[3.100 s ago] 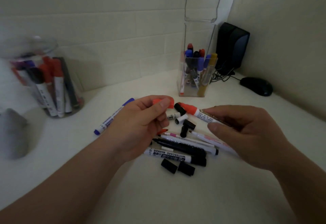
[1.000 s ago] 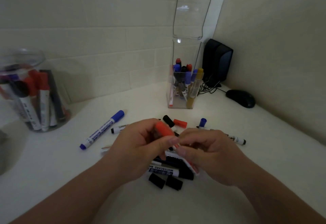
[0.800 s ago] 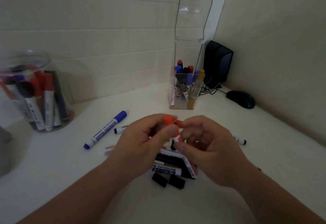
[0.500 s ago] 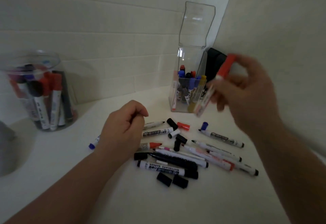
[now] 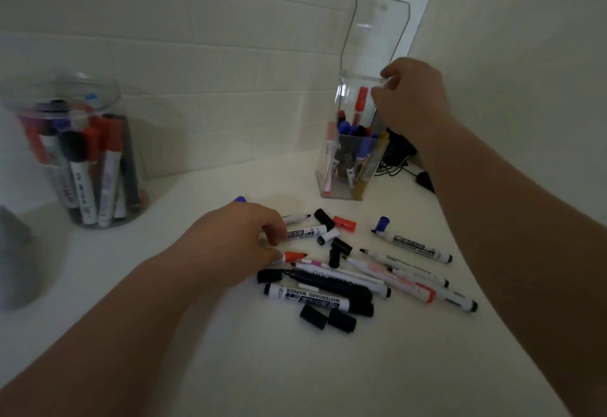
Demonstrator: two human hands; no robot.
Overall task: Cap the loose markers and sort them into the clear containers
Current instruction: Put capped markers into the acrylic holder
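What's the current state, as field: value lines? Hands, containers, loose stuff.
right hand: at the rim of the tall box; grip unclear
red-capped marker: upright inside the box, near its top
left hand: on the marker pile, beside an uncapped red marker; grip unclear
jar: far left, holds markers upright
black caps: two, side by side at the pile's near edge
red cap: loose, on the pile's far side
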